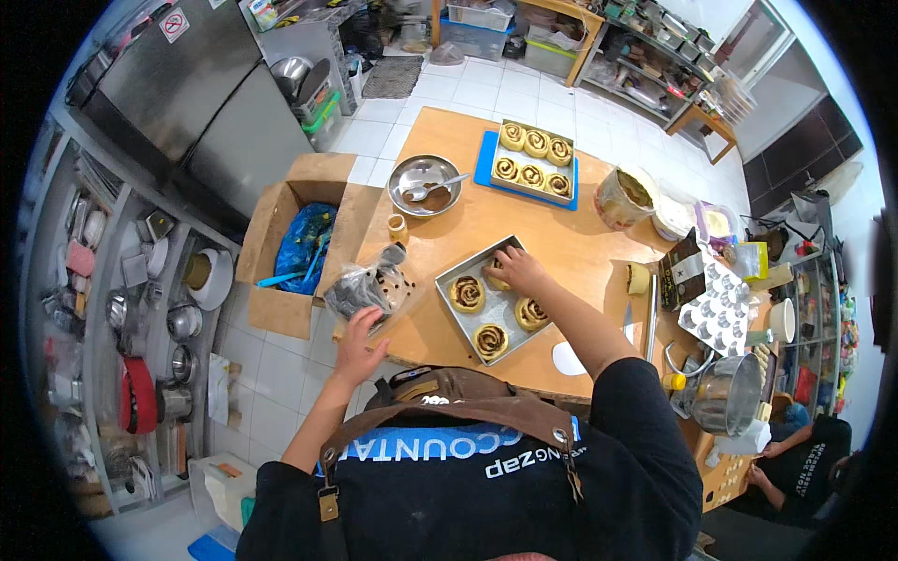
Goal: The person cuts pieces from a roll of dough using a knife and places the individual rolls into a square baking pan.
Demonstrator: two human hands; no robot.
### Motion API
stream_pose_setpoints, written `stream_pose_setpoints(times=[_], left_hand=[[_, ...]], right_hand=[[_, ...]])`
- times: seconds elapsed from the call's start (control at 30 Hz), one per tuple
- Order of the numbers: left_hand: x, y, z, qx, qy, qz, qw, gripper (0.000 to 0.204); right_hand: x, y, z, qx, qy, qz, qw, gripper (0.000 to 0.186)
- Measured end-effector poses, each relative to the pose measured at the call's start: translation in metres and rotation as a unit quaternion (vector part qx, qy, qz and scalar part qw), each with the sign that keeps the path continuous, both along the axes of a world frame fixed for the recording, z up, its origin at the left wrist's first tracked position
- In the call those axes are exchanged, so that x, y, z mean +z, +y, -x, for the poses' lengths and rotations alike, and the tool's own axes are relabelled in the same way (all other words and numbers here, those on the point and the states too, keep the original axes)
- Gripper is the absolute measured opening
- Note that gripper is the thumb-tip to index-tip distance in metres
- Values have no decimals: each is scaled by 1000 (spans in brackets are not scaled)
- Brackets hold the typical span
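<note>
A square metal baking tray [448, 323] holding several unbaked swirled rolls [467, 294] lies on the wooden table. My right hand [520, 270] reaches into its far corner, fingers closed on a swirled roll [495, 281] that they partly cover. At the table's left edge, my left hand [359, 348] has its fingers stretched out and its thumb apart. Those fingertips touch the near edge of a clear plastic bag [352, 292] with dark contents. Small dark bits [400, 288] lie at the bag's right side. Behind it stands a small jar [398, 226].
Behind are a metal bowl [425, 178] with a spoon and a second tray of rolls [532, 161] on a blue board. A bucket [625, 197], rolling pin [652, 323] and mixer bowl [728, 393] stand right. Left is an open cardboard box [265, 201]. Another person [812, 467] works lower right.
</note>
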State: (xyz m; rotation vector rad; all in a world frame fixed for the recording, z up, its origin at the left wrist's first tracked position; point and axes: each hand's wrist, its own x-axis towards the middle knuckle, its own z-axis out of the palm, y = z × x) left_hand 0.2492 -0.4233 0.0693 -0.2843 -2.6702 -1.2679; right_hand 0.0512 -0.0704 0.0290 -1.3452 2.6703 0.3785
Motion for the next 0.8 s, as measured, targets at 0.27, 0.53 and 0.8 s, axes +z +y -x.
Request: stream_pose_setpoints(times=[0.27,0.53,0.8], left_hand=[[17,84,56,-206,47,174,962,53],[-56,105,77,-273,32,304,912,26],[-60,108,82,-264,78,317,908,14]], right_hand=[[-1,-11,12,31,-18,-57,998,46],[3,-9,9,58,-24,-35,997,43],[-6,-6,10,-10,-43,22,999,53]])
